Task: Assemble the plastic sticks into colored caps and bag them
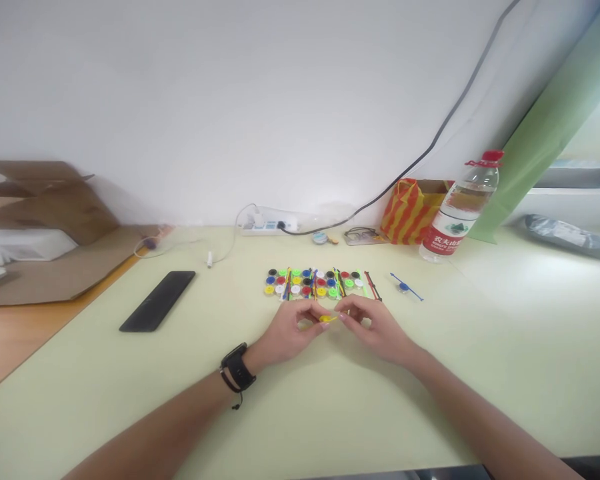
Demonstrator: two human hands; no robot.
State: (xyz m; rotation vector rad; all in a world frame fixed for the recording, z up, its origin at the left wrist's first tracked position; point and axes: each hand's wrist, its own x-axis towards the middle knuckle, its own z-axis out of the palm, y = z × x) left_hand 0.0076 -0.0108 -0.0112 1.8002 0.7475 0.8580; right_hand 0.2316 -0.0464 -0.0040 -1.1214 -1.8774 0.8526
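Head view, entry one: yellow piece [327, 319], small and apparently plastic, held just above the pale green table [105, 387] between both hands near mid-frame. Judged very light, stiff and smooth enough to slip; best taken at its ends with fingertips only.

- Left hand [285, 331]: fingers curled, thumb and forefinger pinched on the piece's nine o'clock end. Black wristwatch [237, 367] on the wrist; forearm enters from seven o'clock.
- Right hand [375, 328]: fingertips pinched on the three o'clock end; forearm enters from five o'clock.
- Twelve o'clock of the hands, just beyond: rows of coloured round pieces [316, 283], with thin sticks [373, 285] laid among them.
- Two o'clock: blue piece on a stick [405, 287], lying apart.
- Ten o'clock: black phone [157, 300], flat.
- One o'clock, farther: water bottle [460, 210], upright, beside a striped bag [410, 210].
- Table's far edge: power strip [267, 223].
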